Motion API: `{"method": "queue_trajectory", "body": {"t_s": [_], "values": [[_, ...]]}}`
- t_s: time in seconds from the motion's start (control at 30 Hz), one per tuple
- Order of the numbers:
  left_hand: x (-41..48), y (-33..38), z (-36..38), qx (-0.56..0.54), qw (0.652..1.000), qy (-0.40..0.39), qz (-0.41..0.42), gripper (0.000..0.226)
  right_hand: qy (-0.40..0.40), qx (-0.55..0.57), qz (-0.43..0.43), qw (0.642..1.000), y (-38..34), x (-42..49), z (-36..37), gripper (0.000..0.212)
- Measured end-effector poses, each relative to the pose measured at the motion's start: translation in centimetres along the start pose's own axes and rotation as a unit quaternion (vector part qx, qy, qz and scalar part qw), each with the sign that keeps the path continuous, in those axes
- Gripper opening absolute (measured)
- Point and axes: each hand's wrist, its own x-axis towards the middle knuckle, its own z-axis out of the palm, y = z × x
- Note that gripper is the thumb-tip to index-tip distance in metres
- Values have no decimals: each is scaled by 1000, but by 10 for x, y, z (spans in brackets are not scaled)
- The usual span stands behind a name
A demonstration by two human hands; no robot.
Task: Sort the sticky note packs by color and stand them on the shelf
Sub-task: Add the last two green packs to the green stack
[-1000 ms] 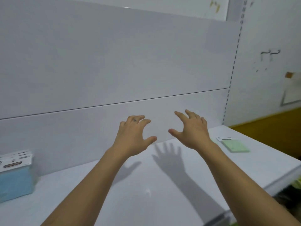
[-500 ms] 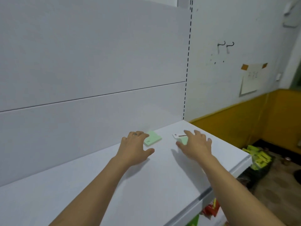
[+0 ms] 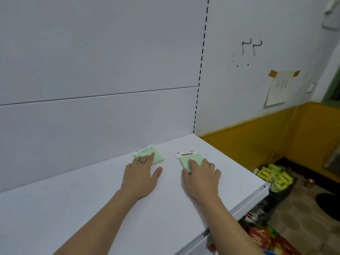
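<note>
- Behind and at far left: smooth matte white back panel (image 3: pixel 92 52), flat, cut across by one thin dark seam.
- Below it: broad white shelf (image 3: pixel 73 208), smooth and hard-looking, with a folded lip along the front edge.
- Left of centre, near the back panel: pale green sticky note pack (image 3: pixel 159 157), square and thin, in glossy clear wrap with a white header at the far end; flat on the shelf, not standing.
- On that pack: left hand (image 3: pixel 140 176), palm down, fingers straight and laid over the near half, thumb splayed wide onto the bare shelf; flat and spread, gripping nothing. Small dark mark on one finger.
- Just right, apart from the first: second pale green pack (image 3: pixel 184 161), same square shape, white header card with a dark printed label; also flat on the shelf.
- Over its near right part: right hand (image 3: pixel 201 179), palm down, fingers only gently bent on top, thumb beside the near left corner; spread, not closed round the pack.
- At the shelf's right end: upright line of small dark slots (image 3: pixel 201 61).
- Further right: rough white wall with two bent metal hooks (image 3: pixel 252 47), a paper sheet (image 3: pixel 277 89) held by brown tape, an ochre lower band (image 3: pixel 257 144).
- On the floor: box of yellow-green packs (image 3: pixel 272 178); red packets (image 3: pixel 263 238) under the shelf.
</note>
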Motion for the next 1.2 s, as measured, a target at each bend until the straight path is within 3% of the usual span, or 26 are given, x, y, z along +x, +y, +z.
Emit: {"method": "queue_trajectory", "body": {"t_s": [0.1,0.23,0.33,0.5,0.63,0.77,0.83,0.93,1.07,1.17,1.2], "values": [[-8,1,-5,-13,1000,7,20,65,3,24,-11,1000,-1,-1,-3,47],[-19,1,-19,-89,996,18,-4,32,12,85,-25,996,-1,-5,-8,43],[-32,-2,-28,-119,992,31,-22,26,2,119,-36,992,1,-6,-10,42],[-55,-4,-27,-155,984,74,-54,25,16,29,-21,999,-2,-12,-12,66],[-64,-7,-29,-8,992,29,-125,75,22,22,-28,999,-2,-16,-14,66],[-64,-8,-33,9,992,-15,-123,82,-31,178,-32,983,4,-14,-13,87],[-61,-10,-35,-36,989,-36,-137,86,-64,267,-33,961,6,-13,-16,95],[-59,-21,-44,-198,964,-24,-173,86,-89,286,-42,953,12,-10,-19,82],[-61,-48,-53,-343,918,28,-198,31,-73,335,-51,938,17,-8,-20,51],[-67,-54,-60,-486,847,33,-213,20,-68,414,-26,907,14,-8,-22,23],[-68,-53,-64,-502,838,29,-211,17,-83,435,-16,896,12,-9,-26,20]]}}
